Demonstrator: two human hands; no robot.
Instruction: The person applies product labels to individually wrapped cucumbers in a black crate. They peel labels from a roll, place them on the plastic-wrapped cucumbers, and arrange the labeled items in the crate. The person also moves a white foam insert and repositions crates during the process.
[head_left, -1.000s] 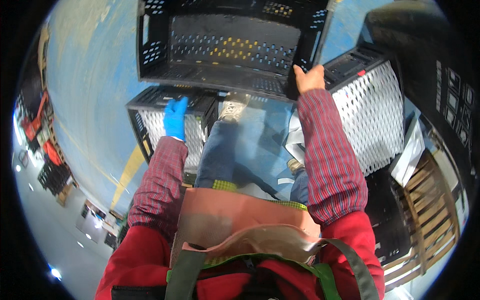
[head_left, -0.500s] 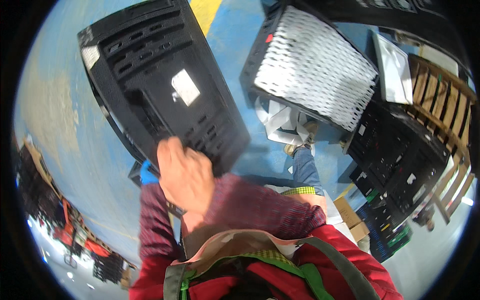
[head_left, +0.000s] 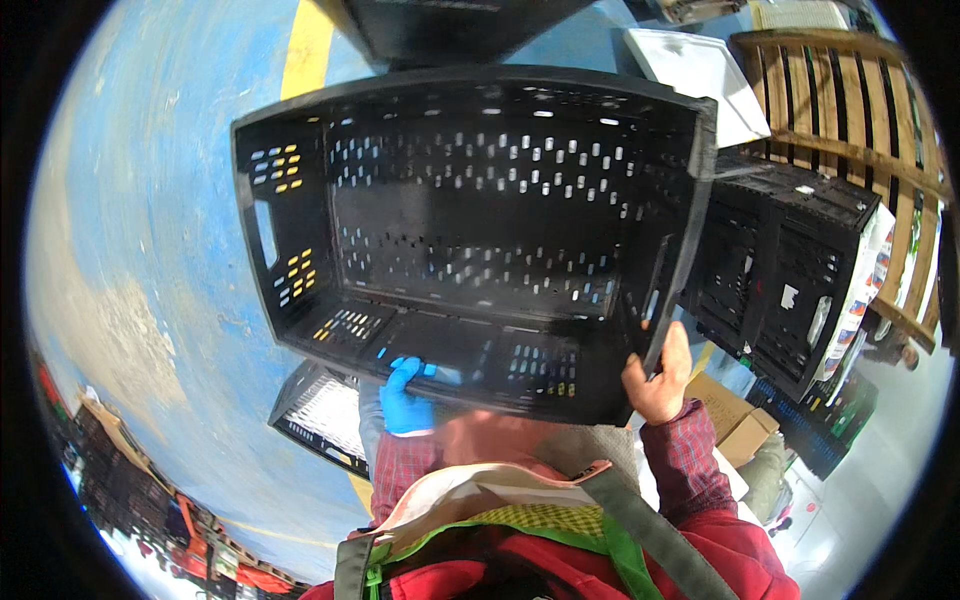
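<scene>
A large black plastic crate (head_left: 450, 345) with slotted walls spans the middle of the view, its hollow inside facing me. Nothing is visible in it; floor shows through the slots. My left hand (head_left: 404, 396), in a blue glove, has its fingers hooked over the near long wall. At the right end, my bare right hand (head_left: 662, 378) grips the short wall near its near corner, thumb and fingers on either side. The held crate covers much of the floor behind it.
A smaller black crate with a white inside (head_left: 335, 405) stands at lower left. Stacked black crates (head_left: 780, 270), a cardboard box (head_left: 735, 425) and a slatted wooden pallet (head_left: 850, 110) are on the right. A white tray (head_left: 700, 80) and a dark, blurred box (head_left: 450, 25) lie beyond.
The crate has swung from the left to the centre and turned, so its inside replaces the labelled outer face. My right hand has moved rightward, uncrossing from over the left arm.
</scene>
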